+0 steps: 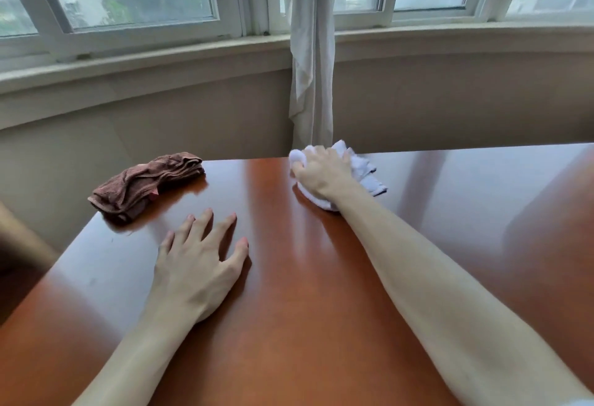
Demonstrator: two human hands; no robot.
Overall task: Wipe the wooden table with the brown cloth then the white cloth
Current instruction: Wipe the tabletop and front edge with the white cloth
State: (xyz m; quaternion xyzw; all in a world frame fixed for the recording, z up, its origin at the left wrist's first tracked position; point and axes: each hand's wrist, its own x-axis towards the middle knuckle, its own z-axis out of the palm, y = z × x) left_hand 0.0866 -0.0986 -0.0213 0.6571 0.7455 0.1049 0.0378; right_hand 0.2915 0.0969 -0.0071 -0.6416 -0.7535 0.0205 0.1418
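Right hand point(322, 174) grips the white cloth point(360, 169) at the counter's point(321, 277) far edge; left hand point(196, 264) lies spread flat near the brown cloth point(146, 185).

white cloth point(360, 169) partly under right hand point(321, 174), forearms cropped

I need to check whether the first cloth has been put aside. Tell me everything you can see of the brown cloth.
The brown cloth is a soft, towel-like fabric, crumpled and loosely folded into a long bundle with ridged edges showing. It lies flat on the wooden table near the far left corner, at a slant. A small pinkish tag shows at its near side. No hand touches it: the left hand rests open on the table nearer the camera, apart from it.
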